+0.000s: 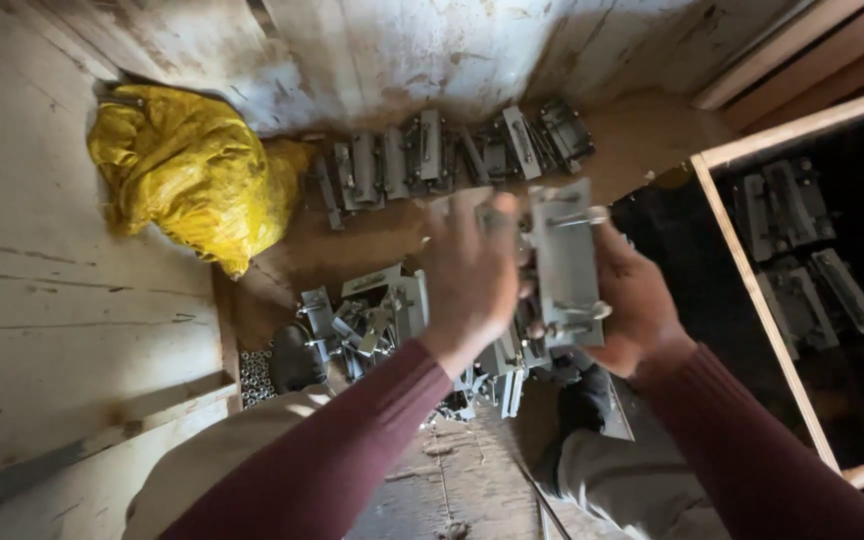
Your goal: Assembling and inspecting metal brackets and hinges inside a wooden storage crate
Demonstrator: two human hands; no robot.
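- Head view, nearest first: two maroon sleeves come up from the bottom edge, with grey trouser knees under them and a dark shoe down by the left knee.
- Left hand is raised mid-scene, back toward us, fingers spread a little and pointing far; the fingertips are blurred, and they look to be at the left edge of the bracket, though I cannot tell if they press on it.
- Right hand sits just right of it, wrist bent, fingers curled around behind a grey metal bracket and clamped on its right edge.
- That bracket is a long flat plate held upright between the two hands, with a bolt sticking out near its far end and another near its near end.
- Below the hands, on the brown floor, a loose pile of brackets lies jumbled, partly hidden by the left forearm.
- Farther off, a row of brackets lies side by side along the foot of the pale scuffed wall.
- Far left, a crumpled yellow sack rests in the corner, near the row's left end.
- Near left, small silvery nuts are heaped beside the shoe.
- Right side, a wooden frame borders a dark pit, with more brackets lying down inside it, well apart from the hands.
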